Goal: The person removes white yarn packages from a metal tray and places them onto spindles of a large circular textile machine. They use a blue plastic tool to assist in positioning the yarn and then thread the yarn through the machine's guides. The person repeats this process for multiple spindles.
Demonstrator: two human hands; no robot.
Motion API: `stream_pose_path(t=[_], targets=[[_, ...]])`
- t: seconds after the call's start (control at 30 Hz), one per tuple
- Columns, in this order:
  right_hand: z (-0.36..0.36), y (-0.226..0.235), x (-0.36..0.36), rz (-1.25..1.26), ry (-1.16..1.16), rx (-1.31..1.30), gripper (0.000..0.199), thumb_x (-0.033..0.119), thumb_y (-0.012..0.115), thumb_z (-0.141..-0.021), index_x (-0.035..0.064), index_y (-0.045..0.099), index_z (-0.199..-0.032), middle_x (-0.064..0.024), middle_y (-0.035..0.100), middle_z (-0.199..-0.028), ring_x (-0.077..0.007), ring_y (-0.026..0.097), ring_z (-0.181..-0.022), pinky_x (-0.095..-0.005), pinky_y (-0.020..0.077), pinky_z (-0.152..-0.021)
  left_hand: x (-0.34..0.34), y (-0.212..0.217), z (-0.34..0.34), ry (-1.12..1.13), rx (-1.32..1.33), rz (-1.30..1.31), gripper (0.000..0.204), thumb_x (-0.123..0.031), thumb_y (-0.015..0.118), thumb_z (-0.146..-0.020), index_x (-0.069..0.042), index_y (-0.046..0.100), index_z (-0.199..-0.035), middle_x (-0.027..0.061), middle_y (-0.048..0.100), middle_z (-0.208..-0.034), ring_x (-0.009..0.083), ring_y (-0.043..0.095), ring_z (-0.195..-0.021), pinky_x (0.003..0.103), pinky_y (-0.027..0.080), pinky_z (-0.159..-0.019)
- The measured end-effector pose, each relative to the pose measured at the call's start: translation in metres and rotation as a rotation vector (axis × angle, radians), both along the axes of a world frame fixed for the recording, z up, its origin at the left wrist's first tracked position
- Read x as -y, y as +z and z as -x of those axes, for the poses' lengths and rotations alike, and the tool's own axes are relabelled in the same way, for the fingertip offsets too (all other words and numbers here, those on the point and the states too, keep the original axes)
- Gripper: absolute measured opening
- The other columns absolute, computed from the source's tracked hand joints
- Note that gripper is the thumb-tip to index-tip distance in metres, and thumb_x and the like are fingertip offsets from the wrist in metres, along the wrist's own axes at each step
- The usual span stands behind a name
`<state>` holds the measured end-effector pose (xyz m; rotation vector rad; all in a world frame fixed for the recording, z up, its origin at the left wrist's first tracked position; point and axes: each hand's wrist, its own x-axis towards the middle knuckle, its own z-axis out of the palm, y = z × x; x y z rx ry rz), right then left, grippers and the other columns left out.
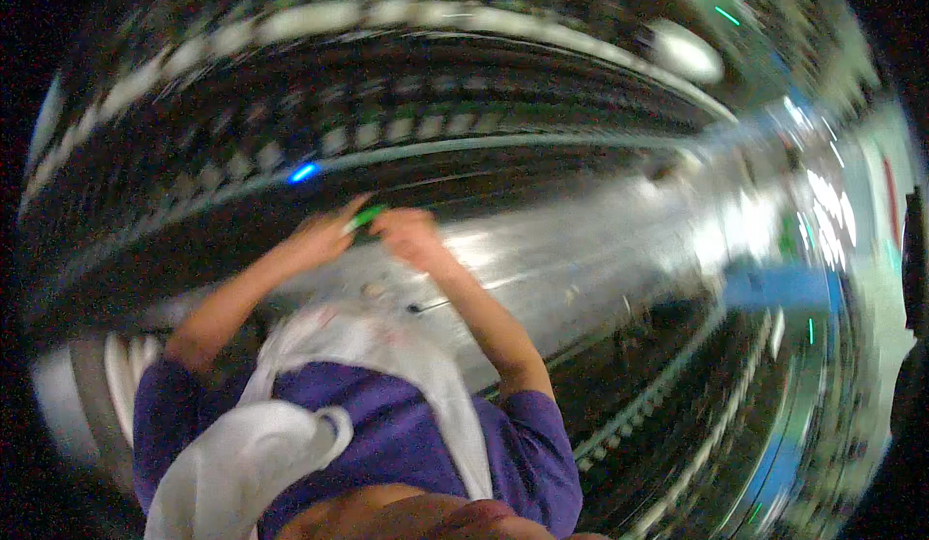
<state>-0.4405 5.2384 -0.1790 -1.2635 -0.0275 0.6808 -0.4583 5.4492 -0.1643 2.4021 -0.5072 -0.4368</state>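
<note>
My left hand (324,238) and my right hand (408,235) meet in front of me, both smeared by motion. Between them is a small bright green piece (368,216) with a pale end; its exact kind is too blurred to tell. The right hand looks closed at the green end. Fingers of the left hand reach the pale end, with one finger seeming to stick out past it. A long machine frame (455,143) with rows of pale pieces stretches just beyond both hands.
A white cloth (242,463) hangs over my purple shirt. The grey floor (581,240) of the aisle runs off to the right. Another machine row (658,395) stands at lower right, near a blue block-like shape (782,288). A blue light (305,172) glows on the frame.
</note>
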Motion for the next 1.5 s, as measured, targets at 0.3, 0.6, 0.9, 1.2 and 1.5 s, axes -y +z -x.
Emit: stream_pose_path(t=[0.3,0.6,0.9,1.2,1.5], targets=[[-0.091,-0.022,0.044,-0.461,-0.667,0.009,0.035,0.041,0.061,-0.088,0.0081,0.059,-0.098,-0.0048,0.062,-0.096,-0.0139,0.058,-0.078,-0.0286,0.0458,-0.060,-0.104,-0.034,0.021,0.095,0.105,-0.476,0.062,-0.030,0.046,-0.093,-0.027,0.016,-0.148,0.0215,0.053,-0.123,0.0383,0.059,-0.099,0.047,0.051,-0.079],[-0.124,-0.078,0.026,0.685,-0.054,0.881,0.019,0.023,0.056,-0.091,0.0062,0.064,-0.098,-0.0094,0.067,-0.080,-0.0203,0.058,-0.060,-0.0348,0.0465,-0.057,-0.268,-0.166,0.091,0.996,0.414,-0.096,0.058,-0.033,0.056,-0.090,-0.020,0.033,-0.141,0.0226,0.053,-0.124,0.0385,0.060,-0.099,0.043,0.051,-0.080],[-0.114,-0.106,-0.129,1.147,0.436,1.246,0.048,0.034,0.065,-0.083,0.0063,0.056,-0.122,-0.0197,0.066,-0.083,-0.0352,0.065,-0.074,-0.0436,0.0528,-0.061,-0.403,-0.217,0.149,1.473,0.413,0.328,0.057,-0.046,0.055,-0.091,-0.005,0.044,-0.130,0.0111,0.056,-0.098,0.0213,0.056,-0.080,0.035,0.046,-0.067],[-0.149,-0.116,-0.167,1.165,0.552,0.968,0.084,0.036,0.062,-0.085,-0.0027,0.017,-0.145,-0.0219,0.066,-0.080,-0.0387,0.065,-0.071,-0.0475,0.0501,-0.081,-0.403,-0.169,0.151,1.533,0.174,0.479,0.042,-0.037,0.065,-0.087,-0.005,0.057,-0.113,0.0015,0.054,-0.078,0.0123,0.048,-0.069,0.029,0.040,-0.063],[-0.126,-0.115,-0.181,1.268,0.292,1.027,0.050,0.017,0.060,-0.080,0.0006,0.053,-0.126,-0.0209,0.066,-0.079,-0.0347,0.065,-0.069,-0.0448,0.0547,-0.058,-0.402,-0.166,0.158,1.252,0.166,0.340,0.032,-0.031,0.070,-0.083,-0.003,0.061,-0.097,0.0052,0.064,-0.083,0.0151,0.057,-0.074,0.031,0.047,-0.070]])
